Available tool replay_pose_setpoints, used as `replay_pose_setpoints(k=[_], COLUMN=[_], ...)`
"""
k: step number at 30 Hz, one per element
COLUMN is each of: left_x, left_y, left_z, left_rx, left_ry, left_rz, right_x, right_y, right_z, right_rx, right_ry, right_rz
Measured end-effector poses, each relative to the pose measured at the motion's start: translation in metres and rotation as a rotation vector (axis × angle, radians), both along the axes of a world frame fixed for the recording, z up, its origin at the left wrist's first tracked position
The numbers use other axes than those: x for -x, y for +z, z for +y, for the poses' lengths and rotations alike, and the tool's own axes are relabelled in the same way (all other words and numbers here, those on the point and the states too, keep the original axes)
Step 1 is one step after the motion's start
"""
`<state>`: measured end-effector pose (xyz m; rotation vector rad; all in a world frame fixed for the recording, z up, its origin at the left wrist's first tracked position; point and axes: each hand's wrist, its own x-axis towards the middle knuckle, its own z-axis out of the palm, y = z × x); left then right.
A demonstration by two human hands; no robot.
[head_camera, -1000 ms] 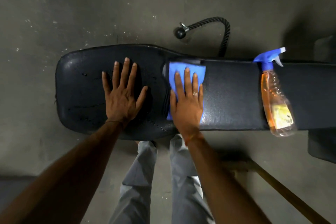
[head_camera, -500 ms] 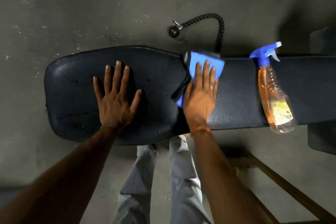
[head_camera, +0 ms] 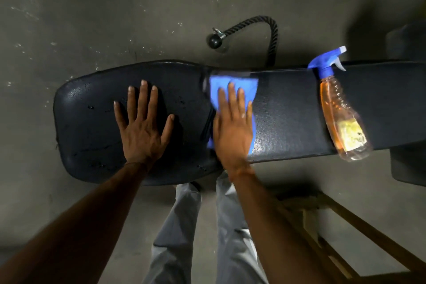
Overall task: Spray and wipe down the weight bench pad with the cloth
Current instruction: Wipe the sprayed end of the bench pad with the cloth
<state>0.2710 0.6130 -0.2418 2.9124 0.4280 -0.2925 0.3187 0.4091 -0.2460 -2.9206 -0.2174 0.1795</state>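
blue cloth point(head_camera: 232, 84) slid leftward under the flat right fingers point(head_camera: 231, 99); left fingers point(head_camera: 143, 99) lie splayed.

Both arms are stretching toward 12 o'clock, the left slanting up from 7 o'clock, the right from 5. The left hand point(head_camera: 144, 127) is lying flat, fingers spread wide, thumb splaying toward 2 o'clock. The right hand point(head_camera: 232, 131) is pressing palm-down, fingers straight and close together.

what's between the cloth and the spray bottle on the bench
Only bare bench pad runs from the cloth to the spray bottle, in the head view.
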Motion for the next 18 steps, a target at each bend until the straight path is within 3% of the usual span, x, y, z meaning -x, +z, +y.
replay_pose_setpoints(k=[3,5,10,12,18], left_x=[0.000,0.001,0.001,0.001,-0.001], left_y=[0.001,0.000,-0.002,-0.002,0.003], left_z=[0.000,0.000,0.000,0.000,0.005], left_rx=[-0.002,0.002,-0.001,-0.009,0.017], left_ry=[0.008,0.006,0.006,0.002,-0.029], left_rz=[-0.001,-0.005,-0.020,-0.019,0.001], right_x=[0.070,0.051,-0.053,-0.067,0.054], right_y=[0.006,0.000,-0.007,-0.007,0.007], right_z=[-0.023,-0.032,0.009,0.029,0.002], right_rx=[0.020,0.013,-0.118,-0.142,-0.073], right_ry=[0.167,0.180,-0.109,-0.134,0.248], right_rz=[0.036,0.044,-0.023,-0.030,0.048])
